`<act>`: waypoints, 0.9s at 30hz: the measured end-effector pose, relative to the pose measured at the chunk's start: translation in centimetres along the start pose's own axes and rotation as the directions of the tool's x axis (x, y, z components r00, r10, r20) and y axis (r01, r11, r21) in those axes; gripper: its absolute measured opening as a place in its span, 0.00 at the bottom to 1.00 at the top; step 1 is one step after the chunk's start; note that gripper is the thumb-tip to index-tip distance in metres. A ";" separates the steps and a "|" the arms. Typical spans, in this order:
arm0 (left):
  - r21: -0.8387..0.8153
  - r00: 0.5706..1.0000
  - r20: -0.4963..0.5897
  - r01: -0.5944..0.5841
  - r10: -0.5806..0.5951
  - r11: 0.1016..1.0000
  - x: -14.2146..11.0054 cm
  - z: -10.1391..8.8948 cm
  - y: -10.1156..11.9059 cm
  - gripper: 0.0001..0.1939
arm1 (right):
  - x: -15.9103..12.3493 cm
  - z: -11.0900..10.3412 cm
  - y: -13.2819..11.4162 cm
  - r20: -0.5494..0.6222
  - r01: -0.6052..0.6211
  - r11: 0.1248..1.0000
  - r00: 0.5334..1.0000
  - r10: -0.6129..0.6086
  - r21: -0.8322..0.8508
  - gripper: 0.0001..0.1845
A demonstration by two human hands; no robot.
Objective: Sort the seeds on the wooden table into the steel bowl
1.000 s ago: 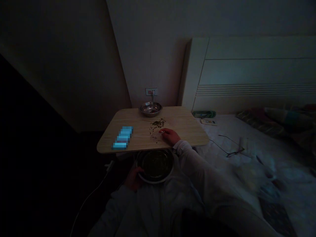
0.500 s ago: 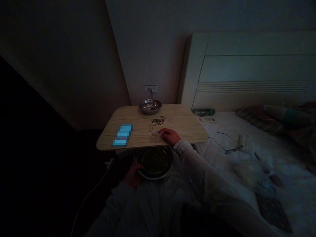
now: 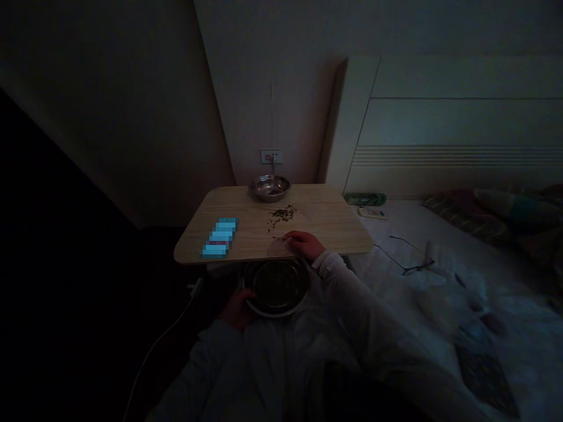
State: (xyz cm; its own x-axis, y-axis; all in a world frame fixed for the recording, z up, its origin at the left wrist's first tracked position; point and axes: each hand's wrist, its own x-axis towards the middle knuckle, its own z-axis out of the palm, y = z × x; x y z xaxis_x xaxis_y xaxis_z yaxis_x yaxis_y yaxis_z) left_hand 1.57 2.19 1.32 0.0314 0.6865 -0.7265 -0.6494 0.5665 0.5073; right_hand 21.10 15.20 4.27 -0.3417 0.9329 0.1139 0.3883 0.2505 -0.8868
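The room is very dark. My right hand [image 3: 303,244] rests on the small wooden table [image 3: 343,231] near its front edge, fingers curled down over a few small dark bits. A loose heap of small dark seeds [image 3: 281,214] lies just beyond it. Below the table edge my left hand [image 3: 237,308] grips the left rim of a metal bowl [image 3: 277,287] on my lap; the bowl holds dark greenish contents. A second, smaller metal bowl [image 3: 270,187] stands at the table's back edge.
A blurred blue patch [image 3: 220,237] lies on the table's left part. A wall socket [image 3: 271,156] sits behind the table. A white cable [image 3: 167,337] trails down at the left. To the right are the bed [image 3: 461,275], a headboard [image 3: 453,129] and crumpled bedding.
My right hand has drawn slightly toward the table's front edge over the small bits. My left hand stays on the bowl's rim. The view has shifted a little.
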 end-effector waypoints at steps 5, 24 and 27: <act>-0.005 0.999 0.031 -0.013 0.013 1.000 0.6 -0.4 -0.1 0.22 | 0.6 -0.7 0.1 0.058 -0.068 0.973 0.997 0.057 0.220 0.12; -0.037 0.999 0.031 -0.010 0.011 0.999 0.5 -0.4 -0.1 0.26 | 2.5 -0.3 0.9 -0.222 -0.106 0.994 0.970 0.099 -0.021 0.14; -0.041 0.999 0.043 -0.006 0.008 0.999 0.6 -0.4 -0.1 0.27 | 2.5 -0.3 0.9 -0.183 -0.123 0.992 0.975 0.127 0.033 0.16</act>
State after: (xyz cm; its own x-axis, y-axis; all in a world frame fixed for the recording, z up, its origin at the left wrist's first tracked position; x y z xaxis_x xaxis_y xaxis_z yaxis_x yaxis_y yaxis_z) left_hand 1.32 2.33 0.69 0.0587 0.7100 -0.7018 -0.6799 0.5432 0.4926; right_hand 20.88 17.84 3.91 -0.1274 0.9886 0.0800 0.3986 0.1249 -0.9086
